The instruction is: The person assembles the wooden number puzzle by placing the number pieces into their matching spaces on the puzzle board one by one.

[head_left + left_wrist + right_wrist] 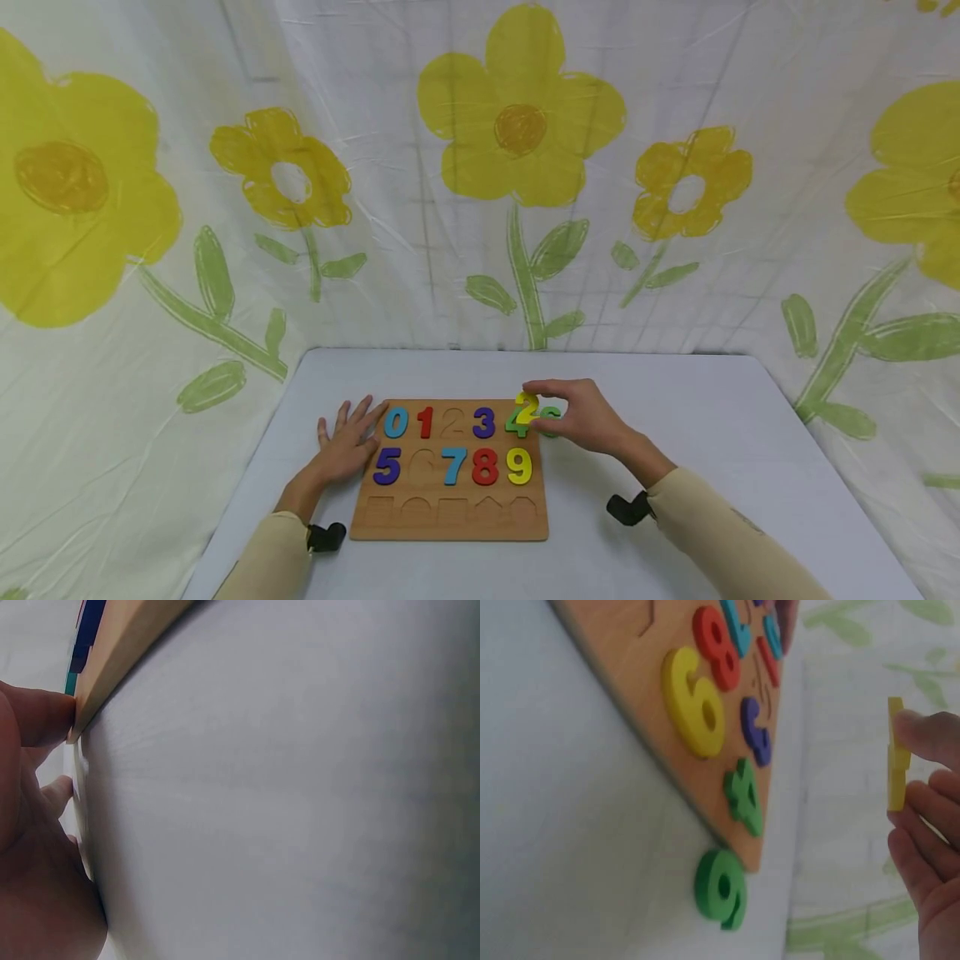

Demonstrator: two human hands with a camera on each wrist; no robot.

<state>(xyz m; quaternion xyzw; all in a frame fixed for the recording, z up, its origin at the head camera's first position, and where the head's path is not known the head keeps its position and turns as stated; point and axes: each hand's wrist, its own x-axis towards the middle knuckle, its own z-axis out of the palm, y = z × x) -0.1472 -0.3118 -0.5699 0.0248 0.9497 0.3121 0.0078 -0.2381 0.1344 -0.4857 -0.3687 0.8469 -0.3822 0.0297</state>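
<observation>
My right hand [588,417] pinches a yellow number 2 [527,407] between thumb and fingers, above the upper right corner of a wooden number puzzle board [450,528]. In the right wrist view the yellow 2 [896,780] appears edge-on, held off the table. My left hand [348,446] lies with spread fingers at the board's left edge, its thumb touching the side. A green number 6 [551,412] lies on the table just right of the board, partly hidden by the right hand. The empty recess for a 2 [452,423] shows in the top row.
On the board sit several coloured numbers, among them a red 8 [485,467] and a yellow 9 [519,466]. An empty 6 recess [422,467] and a bottom row of shape recesses show too. A white table [645,533] meets a flowered curtain [390,275] behind.
</observation>
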